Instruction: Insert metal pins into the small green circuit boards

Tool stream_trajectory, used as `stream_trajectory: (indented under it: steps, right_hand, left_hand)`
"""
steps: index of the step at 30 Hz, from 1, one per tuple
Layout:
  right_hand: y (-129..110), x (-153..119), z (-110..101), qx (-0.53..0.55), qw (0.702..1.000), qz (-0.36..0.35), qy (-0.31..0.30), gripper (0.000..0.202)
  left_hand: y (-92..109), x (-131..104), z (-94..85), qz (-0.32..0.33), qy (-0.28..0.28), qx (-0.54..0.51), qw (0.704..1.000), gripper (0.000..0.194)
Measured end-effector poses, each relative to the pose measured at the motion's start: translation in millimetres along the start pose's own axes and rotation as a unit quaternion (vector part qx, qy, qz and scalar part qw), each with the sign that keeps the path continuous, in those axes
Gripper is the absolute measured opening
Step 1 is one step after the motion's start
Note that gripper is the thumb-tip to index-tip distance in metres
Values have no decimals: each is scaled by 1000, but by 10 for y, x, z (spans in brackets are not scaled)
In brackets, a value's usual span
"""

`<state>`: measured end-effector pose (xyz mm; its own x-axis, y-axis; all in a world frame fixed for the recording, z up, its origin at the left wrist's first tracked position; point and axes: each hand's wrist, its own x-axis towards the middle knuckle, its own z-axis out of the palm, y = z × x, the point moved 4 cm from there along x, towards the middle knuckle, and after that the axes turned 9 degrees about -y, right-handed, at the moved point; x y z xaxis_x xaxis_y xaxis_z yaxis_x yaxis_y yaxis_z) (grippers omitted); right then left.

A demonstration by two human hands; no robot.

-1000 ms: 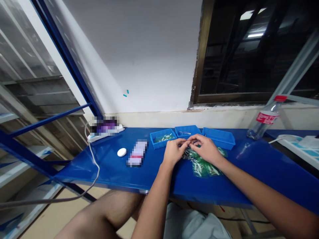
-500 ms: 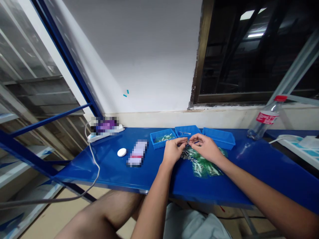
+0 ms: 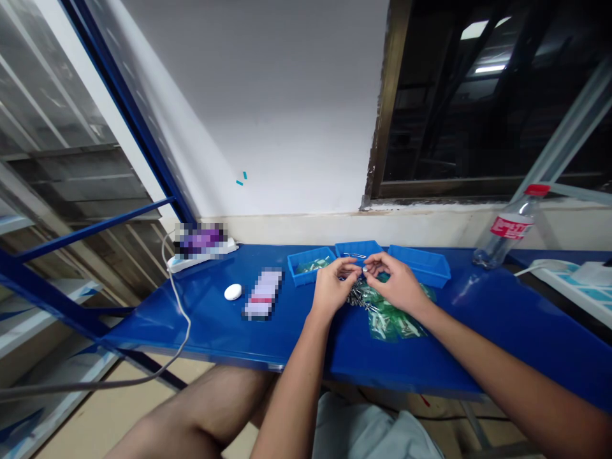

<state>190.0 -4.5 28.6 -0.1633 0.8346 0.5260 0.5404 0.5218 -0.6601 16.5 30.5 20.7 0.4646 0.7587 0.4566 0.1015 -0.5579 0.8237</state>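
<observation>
The left hand (image 3: 332, 287) and the right hand (image 3: 394, 284) face each other on my feed, fingertips near but apart: the left is curled with thumb and fingers almost meeting, and I cannot tell whether it has hold of anything, while the right seems to pinch a small pale piece (image 3: 365, 269) between thumb and forefinger. Below them lie the loose metal parts (image 3: 357, 298), and beside these, near the right wrist, the green plastic bags (image 3: 389, 324). What worries me is that tiny grip: a slack pinch could drop the piece among the metal parts, where I would struggle to pick it out, a dragging forearm could shift the bags into them, and a knuckle pushed forward might knock the middle blue tray (image 3: 359, 247). As for writing, I have the red label (image 3: 512, 227) on the plastic bottle (image 3: 492, 250), its white characters too small for me to read or tie to a brand; the phone-like slab (image 3: 264, 293) is pixelated, so any text there is lost to me
</observation>
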Motion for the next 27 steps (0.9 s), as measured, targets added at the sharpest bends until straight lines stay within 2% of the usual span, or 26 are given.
stream_trajectory:
  steps: [5,10,13,16,19,23,27]
  right_hand:
    - [25,33,-286,-134,989,-31,51,16]
    - [399,6,-621,-277,956,21,90,17]
    - [645,-15,-727,-319,942,70,85,15]
    - [760,-8,-736,-311,944,86,71,13]
    - [779,14,-699,-299,948,93,59,13]
    - [806,13,-671,-260,955,140,42,14]
    - [791,-20,-649,-297,944,141,20,18]
  left_hand:
    - [79,-21,-55,-8,22,115,993,22]
    - [93,-43,-108,-28,48,153,987,20]
    - [77,-45,-105,-29,40,167,985,19]
    - [64,-44,-99,-22,36,179,983,20]
    - [54,-44,-97,-21,37,186,982,21]
    - [45,-48,-90,-25,35,181,983,22]
    - [23,-65,-74,-31,32,173,984,23]
